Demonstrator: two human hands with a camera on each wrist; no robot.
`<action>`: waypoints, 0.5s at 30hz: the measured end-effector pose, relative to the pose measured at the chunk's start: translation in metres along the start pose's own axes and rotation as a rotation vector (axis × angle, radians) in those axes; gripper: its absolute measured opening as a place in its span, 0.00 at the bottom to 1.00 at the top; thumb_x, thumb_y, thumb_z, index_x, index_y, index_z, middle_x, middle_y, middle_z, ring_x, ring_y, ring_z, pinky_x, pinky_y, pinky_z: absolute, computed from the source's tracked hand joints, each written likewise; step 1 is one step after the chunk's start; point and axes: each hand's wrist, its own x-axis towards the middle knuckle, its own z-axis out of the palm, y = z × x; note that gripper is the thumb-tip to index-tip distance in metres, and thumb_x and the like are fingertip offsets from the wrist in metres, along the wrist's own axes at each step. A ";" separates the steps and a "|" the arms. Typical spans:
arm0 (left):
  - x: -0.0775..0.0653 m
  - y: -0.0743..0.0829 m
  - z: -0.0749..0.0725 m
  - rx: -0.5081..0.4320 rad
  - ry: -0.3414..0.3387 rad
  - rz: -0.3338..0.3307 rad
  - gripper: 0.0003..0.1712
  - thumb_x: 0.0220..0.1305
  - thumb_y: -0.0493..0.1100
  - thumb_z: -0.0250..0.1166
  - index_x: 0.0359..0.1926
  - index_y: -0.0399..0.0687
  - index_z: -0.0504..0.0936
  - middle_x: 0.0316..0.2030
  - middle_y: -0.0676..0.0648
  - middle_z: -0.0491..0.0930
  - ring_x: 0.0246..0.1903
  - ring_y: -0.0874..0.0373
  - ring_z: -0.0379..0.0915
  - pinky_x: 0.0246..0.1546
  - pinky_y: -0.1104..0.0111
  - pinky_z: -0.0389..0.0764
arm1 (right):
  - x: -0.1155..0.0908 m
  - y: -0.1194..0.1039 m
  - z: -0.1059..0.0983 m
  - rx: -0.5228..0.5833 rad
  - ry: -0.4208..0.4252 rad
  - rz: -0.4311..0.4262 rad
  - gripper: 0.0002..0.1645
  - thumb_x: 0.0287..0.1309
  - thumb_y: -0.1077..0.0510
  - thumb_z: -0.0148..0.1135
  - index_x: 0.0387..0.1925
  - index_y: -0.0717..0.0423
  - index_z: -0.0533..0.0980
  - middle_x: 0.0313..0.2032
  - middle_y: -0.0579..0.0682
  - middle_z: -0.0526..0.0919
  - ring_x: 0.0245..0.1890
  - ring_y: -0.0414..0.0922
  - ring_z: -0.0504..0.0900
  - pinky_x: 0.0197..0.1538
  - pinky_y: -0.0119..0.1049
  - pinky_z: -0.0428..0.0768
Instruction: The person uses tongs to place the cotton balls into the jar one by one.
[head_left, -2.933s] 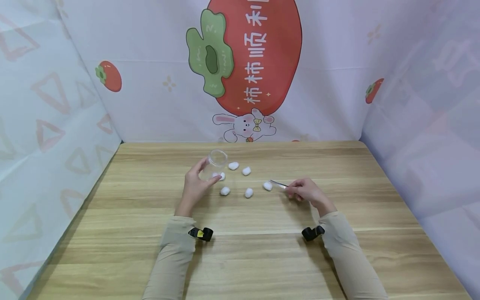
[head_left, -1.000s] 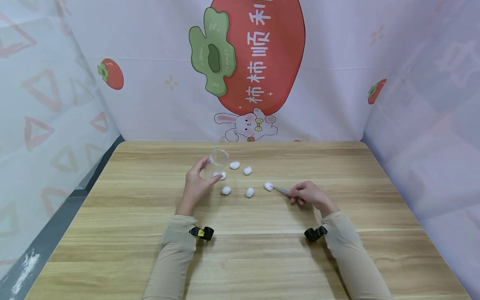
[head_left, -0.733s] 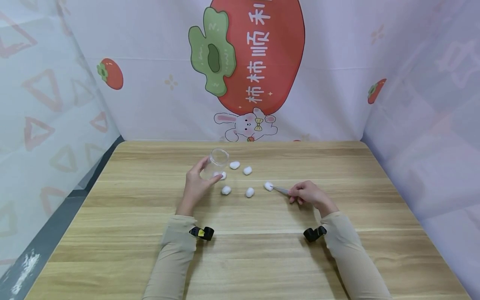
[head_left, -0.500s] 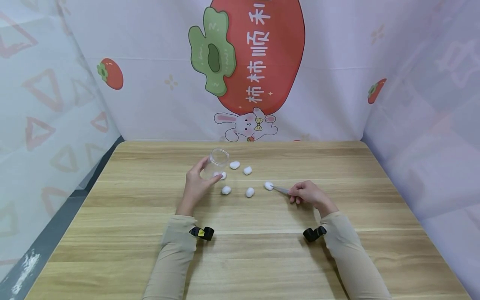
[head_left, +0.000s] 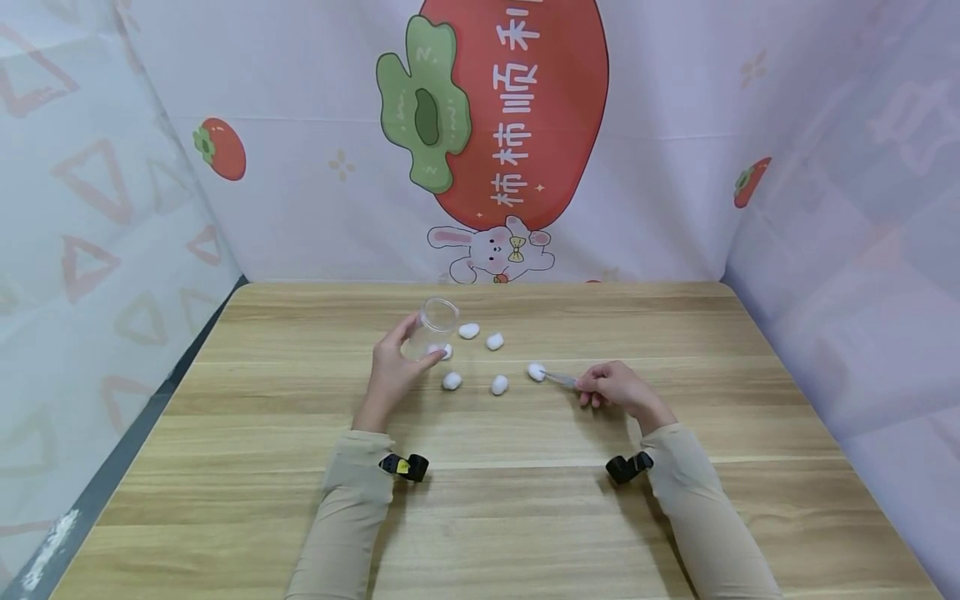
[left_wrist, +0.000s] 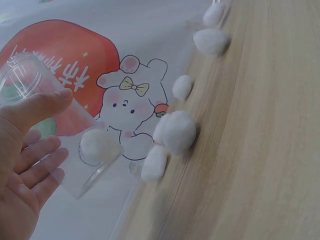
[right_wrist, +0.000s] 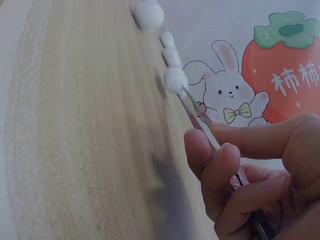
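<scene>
My left hand (head_left: 395, 364) grips a clear jar (head_left: 438, 316) round its side, its rim up and slightly tilted. Inside the jar's base a white cotton ball (left_wrist: 96, 146) shows through the wall. Between the thumb and fingers of my right hand (head_left: 617, 387) is a pair of metal tweezers (right_wrist: 212, 139), pointing left. Their tips meet the near side of the rightmost cotton ball (head_left: 536, 372). To its left lie more cotton balls, among them a near-middle one (head_left: 499, 384) and a near-left one (head_left: 452, 381).
Two cotton balls rest farther back, one right beside the jar (head_left: 468, 331) and one to its right (head_left: 494, 342). The wooden table (head_left: 510, 517) ends at a printed cloth backdrop (head_left: 300, 200), with cloth walls on both sides.
Compared with the earliest frame, the tweezer tips have dropped from the upper right edge of the rightmost cotton ball onto its side. The left hand and jar have hardly moved.
</scene>
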 end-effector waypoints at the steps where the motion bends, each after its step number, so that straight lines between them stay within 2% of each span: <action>1: 0.000 0.000 0.000 -0.001 0.000 0.001 0.39 0.47 0.39 0.77 0.61 0.38 0.72 0.58 0.37 0.78 0.59 0.42 0.74 0.69 0.50 0.69 | 0.000 0.000 0.000 -0.001 0.002 -0.003 0.15 0.67 0.59 0.54 0.39 0.71 0.77 0.20 0.40 0.81 0.20 0.34 0.74 0.24 0.25 0.69; 15: 0.000 0.002 -0.001 -0.001 -0.005 -0.015 0.39 0.47 0.39 0.76 0.61 0.38 0.72 0.58 0.37 0.78 0.60 0.42 0.73 0.69 0.50 0.69 | -0.002 -0.009 0.000 0.036 0.007 -0.018 0.17 0.66 0.60 0.54 0.42 0.75 0.76 0.20 0.40 0.80 0.21 0.34 0.73 0.26 0.26 0.71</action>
